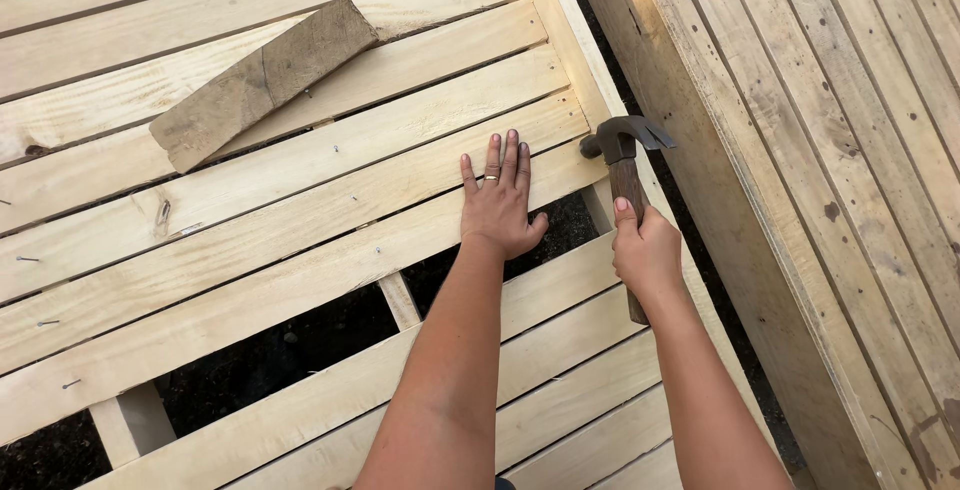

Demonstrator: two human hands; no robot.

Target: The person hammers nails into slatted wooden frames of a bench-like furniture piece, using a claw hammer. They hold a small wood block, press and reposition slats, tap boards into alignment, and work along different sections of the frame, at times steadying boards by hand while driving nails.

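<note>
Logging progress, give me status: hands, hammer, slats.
Left hand flat on pale slat. Right hand grips hammer, head at slat end. Loose grey block on slats further off, clear of hands.

Slats (pixel 300 180): pale raw wood, matt, rough-sawn, knotted, unpainted, studded with small dull metal nails (pixel 378 250). Loose block (pixel 262 82): greyer weathered wood, coarse and dusty. Hammer (pixel 625 165): dark matt metal head, worn brown wooden handle. Adjacent panel (pixel 830 150): tan wood boards, matt, speckled with dark spots. Ring (pixel 491 178): shiny metal.
</note>
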